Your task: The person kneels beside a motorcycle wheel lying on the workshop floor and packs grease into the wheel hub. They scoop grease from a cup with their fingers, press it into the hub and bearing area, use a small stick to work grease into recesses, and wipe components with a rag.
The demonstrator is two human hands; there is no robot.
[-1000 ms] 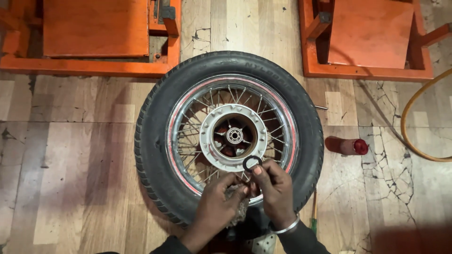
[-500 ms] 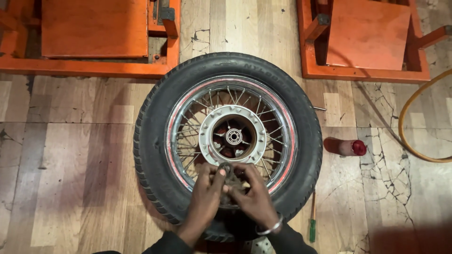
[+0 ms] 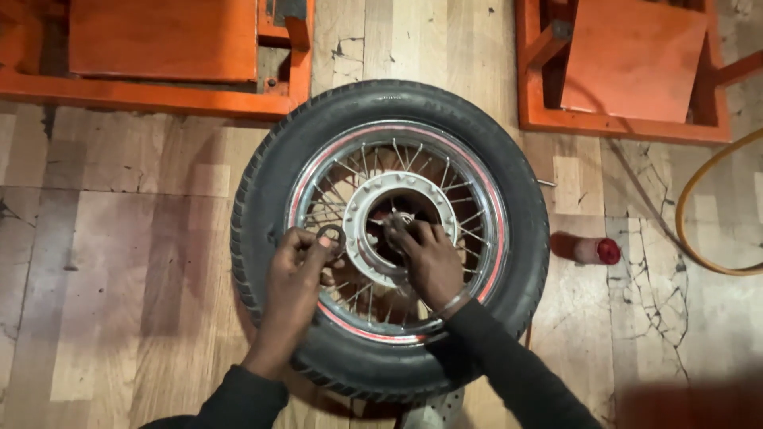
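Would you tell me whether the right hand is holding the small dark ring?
No, the left hand pinches the small dark ring, while the right hand reaches into the wheel hub.

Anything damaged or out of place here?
Floor is cracked right of the wheel, around a red-capped bottle lying on its side. Left hand pinches a small ring; right hand is in the hub.

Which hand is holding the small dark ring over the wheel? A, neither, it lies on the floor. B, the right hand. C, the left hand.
C: the left hand pinches the ring over the spokes, while the right hand reaches into the hub.
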